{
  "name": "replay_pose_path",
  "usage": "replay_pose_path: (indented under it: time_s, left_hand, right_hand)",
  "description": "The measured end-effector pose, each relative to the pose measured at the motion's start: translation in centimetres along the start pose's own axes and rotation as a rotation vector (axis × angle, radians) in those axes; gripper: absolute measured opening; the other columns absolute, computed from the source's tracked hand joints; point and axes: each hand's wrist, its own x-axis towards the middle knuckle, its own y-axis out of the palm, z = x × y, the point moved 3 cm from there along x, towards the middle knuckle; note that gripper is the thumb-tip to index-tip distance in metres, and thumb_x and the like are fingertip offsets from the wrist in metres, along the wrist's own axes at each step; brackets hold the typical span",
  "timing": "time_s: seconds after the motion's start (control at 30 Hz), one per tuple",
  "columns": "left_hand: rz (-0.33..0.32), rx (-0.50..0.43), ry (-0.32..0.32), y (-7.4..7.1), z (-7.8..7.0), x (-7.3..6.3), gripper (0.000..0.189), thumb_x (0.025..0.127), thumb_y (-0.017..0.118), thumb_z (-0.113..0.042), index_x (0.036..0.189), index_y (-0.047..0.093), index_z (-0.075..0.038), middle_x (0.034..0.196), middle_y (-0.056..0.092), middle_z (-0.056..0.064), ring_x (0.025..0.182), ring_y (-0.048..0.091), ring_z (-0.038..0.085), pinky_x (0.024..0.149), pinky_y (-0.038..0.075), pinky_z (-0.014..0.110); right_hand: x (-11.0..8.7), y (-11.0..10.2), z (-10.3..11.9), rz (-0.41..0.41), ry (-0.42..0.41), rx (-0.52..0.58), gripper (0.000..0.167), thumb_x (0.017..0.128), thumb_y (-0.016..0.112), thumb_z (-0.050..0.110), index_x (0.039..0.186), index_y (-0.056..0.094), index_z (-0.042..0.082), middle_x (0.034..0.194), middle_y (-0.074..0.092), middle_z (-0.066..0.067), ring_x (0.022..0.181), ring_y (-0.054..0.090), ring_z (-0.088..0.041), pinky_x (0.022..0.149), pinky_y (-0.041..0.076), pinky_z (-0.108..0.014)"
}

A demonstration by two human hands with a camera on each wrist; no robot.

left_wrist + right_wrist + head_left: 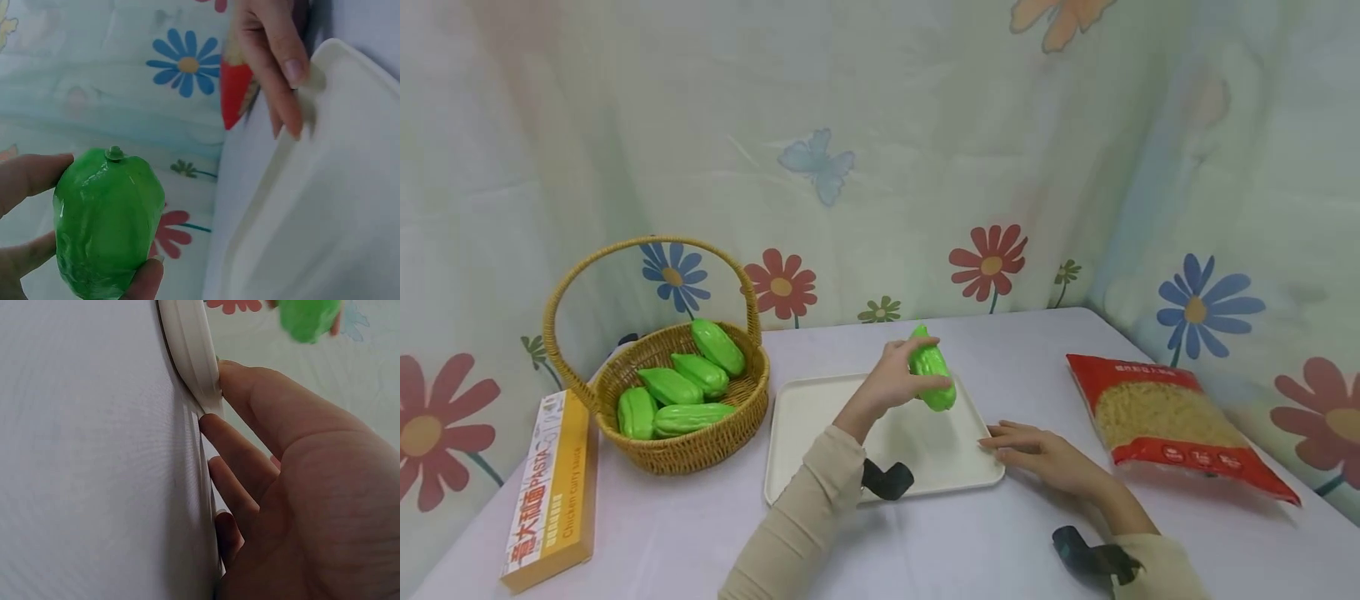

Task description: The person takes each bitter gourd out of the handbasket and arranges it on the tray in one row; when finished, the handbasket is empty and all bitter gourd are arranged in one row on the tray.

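Note:
My left hand (898,377) grips a glossy, ribbed green papaya (932,371) with thumb and fingers, raised over the tray. In the left wrist view, the blunt stem end of this papaya (109,219) faces the camera. Below it on the table lies a cream rectangular tray (820,400) with a low rim. At the tray's right edge is my right hand (1048,454), thumb and fingers stretched out, their tips at the rim. The right wrist view has the thumb against the tray's rim (197,356) and the other fingertips low by the table.
To the left stands a wicker basket (681,454) with a tall handle, holding several green papayas (670,385). A yellow and white pasta box (553,492) lies beside it. On the right is a red bag of pasta (1172,412). A flowered curtain (880,208) hangs behind the table.

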Motion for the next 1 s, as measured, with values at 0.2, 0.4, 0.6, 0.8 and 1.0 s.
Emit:
replay_pose_path:
  time_s: [0.2, 0.4, 0.6, 0.8, 1.0]
  left_hand:
    - [0.044, 0.08, -0.094, 2.9, 2.7, 1.6, 0.075, 0.069, 0.086, -0.021, 0.136, 0.052, -0.017, 0.126, 0.038, 0.018, 0.097, 0.048, 0.024, 0.073, 0.051, 0.03]
    - [0.041, 0.204, -0.116, 3.7, 3.8, 2.3, 0.084, 0.064, 0.089, -0.025, 0.138, 0.049, -0.022, 0.138, 0.032, 0.021, 0.108, 0.047, 0.03, 0.087, 0.044, 0.042]
    - [0.07, 0.236, -0.108, 4.0, 3.7, 2.9, 0.088, 0.069, 0.086, -0.028, 0.145, 0.041, -0.025, 0.147, 0.027, 0.018, 0.118, 0.043, 0.032, 0.089, 0.043, 0.042]
    - [0.092, 0.243, -0.115, 4.5, 4.1, 3.1, 0.082, 0.078, 0.079, -0.03, 0.148, 0.036, -0.027, 0.154, 0.021, 0.013, 0.126, 0.035, 0.038, 0.089, 0.042, 0.043]
    - [0.07, 0.218, -0.099, 4.8, 4.7, 2.8, 0.086, 0.079, 0.078, -0.03, 0.15, 0.03, -0.023, 0.145, 0.038, 0.01, 0.122, 0.043, 0.032, 0.093, 0.042, 0.042]
  right_hand:
    - [0.1, -0.2, -0.3, 0.005, -0.014, 0.009, 0.031, 0.093, 0.061, 0.03, 0.12, 0.068, 0.017, 0.139, 0.048, -0.015, 0.135, 0.023, -0.043, 0.098, 0.02, -0.07]
    - [0.1, -0.4, 0.4, -0.01, -0.026, -0.022, 0.031, 0.093, 0.061, 0.029, 0.121, 0.068, 0.016, 0.139, 0.047, -0.015, 0.135, 0.024, -0.042, 0.098, 0.025, -0.068]
    - [0.1, -1.0, 0.8, -0.021, -0.034, -0.044, 0.032, 0.093, 0.061, 0.027, 0.121, 0.067, 0.014, 0.14, 0.046, -0.017, 0.135, 0.024, -0.042, 0.098, 0.025, -0.067]
    - [0.1, -0.9, 0.5, -0.01, -0.026, -0.049, 0.033, 0.093, 0.061, 0.029, 0.121, 0.067, 0.014, 0.14, 0.046, -0.017, 0.135, 0.024, -0.043, 0.098, 0.024, -0.068]
    - [0.1, -0.4, 0.3, 0.002, -0.021, -0.038, 0.033, 0.093, 0.06, 0.029, 0.122, 0.067, 0.015, 0.14, 0.046, -0.017, 0.135, 0.023, -0.042, 0.098, 0.023, -0.069]
